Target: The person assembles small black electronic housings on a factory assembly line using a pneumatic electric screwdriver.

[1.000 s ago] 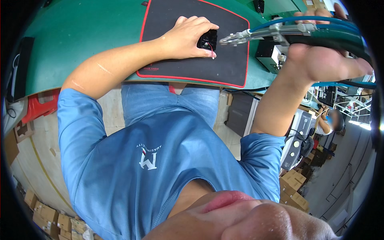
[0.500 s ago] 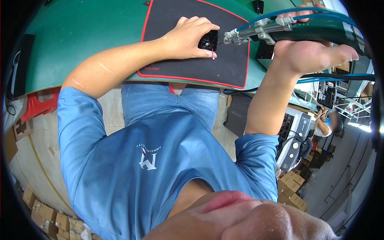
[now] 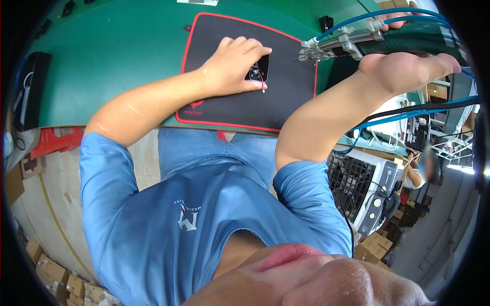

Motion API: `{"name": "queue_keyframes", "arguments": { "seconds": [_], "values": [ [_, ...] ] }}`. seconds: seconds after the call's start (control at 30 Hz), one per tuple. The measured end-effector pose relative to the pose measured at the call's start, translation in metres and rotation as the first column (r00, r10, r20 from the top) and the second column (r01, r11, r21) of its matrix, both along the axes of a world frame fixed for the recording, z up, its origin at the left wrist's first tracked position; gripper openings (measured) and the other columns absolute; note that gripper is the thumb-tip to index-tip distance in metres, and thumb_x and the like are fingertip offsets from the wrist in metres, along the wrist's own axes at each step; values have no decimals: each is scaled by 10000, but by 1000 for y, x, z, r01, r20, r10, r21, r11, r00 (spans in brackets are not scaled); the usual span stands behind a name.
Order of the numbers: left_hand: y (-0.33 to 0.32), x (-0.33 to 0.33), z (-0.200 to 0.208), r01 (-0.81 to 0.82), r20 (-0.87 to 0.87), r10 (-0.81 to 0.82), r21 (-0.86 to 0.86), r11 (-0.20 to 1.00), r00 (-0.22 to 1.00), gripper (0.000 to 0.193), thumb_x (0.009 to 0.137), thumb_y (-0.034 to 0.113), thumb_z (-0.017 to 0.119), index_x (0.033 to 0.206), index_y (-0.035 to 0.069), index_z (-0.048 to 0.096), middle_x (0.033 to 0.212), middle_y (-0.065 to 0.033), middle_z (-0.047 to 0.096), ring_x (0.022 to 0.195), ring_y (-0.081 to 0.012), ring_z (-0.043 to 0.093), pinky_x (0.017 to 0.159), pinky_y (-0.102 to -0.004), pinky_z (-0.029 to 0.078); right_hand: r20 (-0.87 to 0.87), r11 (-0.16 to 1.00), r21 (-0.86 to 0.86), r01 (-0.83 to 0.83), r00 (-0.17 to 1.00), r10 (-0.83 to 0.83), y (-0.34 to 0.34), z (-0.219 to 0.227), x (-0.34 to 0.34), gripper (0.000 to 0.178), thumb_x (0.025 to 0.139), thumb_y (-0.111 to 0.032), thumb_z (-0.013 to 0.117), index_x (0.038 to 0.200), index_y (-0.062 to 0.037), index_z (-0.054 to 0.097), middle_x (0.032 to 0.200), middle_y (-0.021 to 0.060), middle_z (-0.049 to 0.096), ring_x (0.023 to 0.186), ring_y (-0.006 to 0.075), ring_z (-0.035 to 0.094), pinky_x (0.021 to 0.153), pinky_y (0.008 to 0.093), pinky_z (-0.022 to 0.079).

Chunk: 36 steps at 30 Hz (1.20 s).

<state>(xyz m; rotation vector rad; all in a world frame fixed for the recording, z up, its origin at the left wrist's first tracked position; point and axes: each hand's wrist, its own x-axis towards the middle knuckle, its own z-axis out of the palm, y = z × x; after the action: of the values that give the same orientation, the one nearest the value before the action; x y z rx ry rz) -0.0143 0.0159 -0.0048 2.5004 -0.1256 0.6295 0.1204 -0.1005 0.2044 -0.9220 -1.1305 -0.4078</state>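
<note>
On the dark mat [image 3: 214, 107] with a red border, my left hand [image 3: 236, 65] grips a small black square casing [image 3: 260, 69] between thumb and fingers. A short red wire [image 3: 262, 81] comes out of the casing and ends near my thumb. My right hand [image 3: 395, 71] is wrapped around a dark power screwdriver [image 3: 413, 42], held level above the right side of the table. Its metal nose [image 3: 311, 53], with fittings and blue hoses, points left toward the casing and stays apart from it.
A green table [image 3: 117, 56] lies under the mat. At its left end stands a dark box [image 3: 33, 92], and a small black part [image 3: 325, 23] sits beyond the mat. To my right are a white-and-grey machine [image 3: 365, 188], cables [image 3: 408, 111], cartons [image 3: 375, 245] and another person [image 3: 418, 176].
The screwdriver's nose has drawn back to the right, widening the gap to the casing. My left hand still holds the casing on the mat. The view has shifted, so the table appears lower.
</note>
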Motion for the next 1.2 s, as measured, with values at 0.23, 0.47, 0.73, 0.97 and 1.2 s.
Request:
{"name": "queue_keyframes", "arguments": {
  "seconds": [0.23, 0.47, 0.73, 0.97, 1.2],
  "values": [
    [-4, 11, 10, 60, -32, -62, -60, 996, 998, 848, 736, 362, 891, 1447, 98, 510, 1311, -113, 577, 1200, -318, 539, 992, -445, 377, -144, 949, 16, 314, 940, -309, 24, 4, -3, 587, 1078, -605, 368, 1021, -70, 603, 667, 2, 565, 480, 89, 497, 419, 237, 427],
    [5, 7, 6, 65, -127, -69, -39, 997, 990, 908, 700, 257, 924, 1474, 82, 482, 1361, -169, 573, 1299, -377, 508, 1091, -482, 342, -322, 999, -13, 42, 946, -44, 32, -31, 31, 528, 1003, -501, 635, 924, 21, 648, 590, 112, 587, 534, 158, 601, 526, 324, 490],
    [11, -5, 6, 16, -174, -24, -49, 999, 985, 899, 706, 162, 911, 1463, 44, 439, 1399, -199, 512, 1333, -391, 465, 1121, -487, 310, -344, 999, -37, 8, 939, -20, 24, -19, 12, 769, 931, -713, 593, 899, 54, 567, 529, 84, 561, 507, 147, 608, 486, 301, 479],
    [18, -4, 5, -9, -191, 0, -48, 999, 982, 824, 760, 110, 857, 1464, 38, 434, 1454, -209, 469, 1382, -396, 431, 1156, -475, 305, -378, 1000, -21, -18, 926, 9, 18, -11, 15, 762, 923, -703, 615, 916, 57, 565, 536, 83, 589, 509, 177, 653, 495, 305, 499],
    [17, -5, 5, -18, -217, 7, -48, 999, 976, 801, 769, 118, 855, 1446, 28, 435, 1474, -222, 452, 1385, -408, 428, 1155, -473, 305, -421, 994, -19, -112, 902, 93, 11, -8, 12, 754, 918, -708, 619, 914, 44, 565, 533, 80, 600, 507, 182, 666, 504, 318, 521]
  ]
}}
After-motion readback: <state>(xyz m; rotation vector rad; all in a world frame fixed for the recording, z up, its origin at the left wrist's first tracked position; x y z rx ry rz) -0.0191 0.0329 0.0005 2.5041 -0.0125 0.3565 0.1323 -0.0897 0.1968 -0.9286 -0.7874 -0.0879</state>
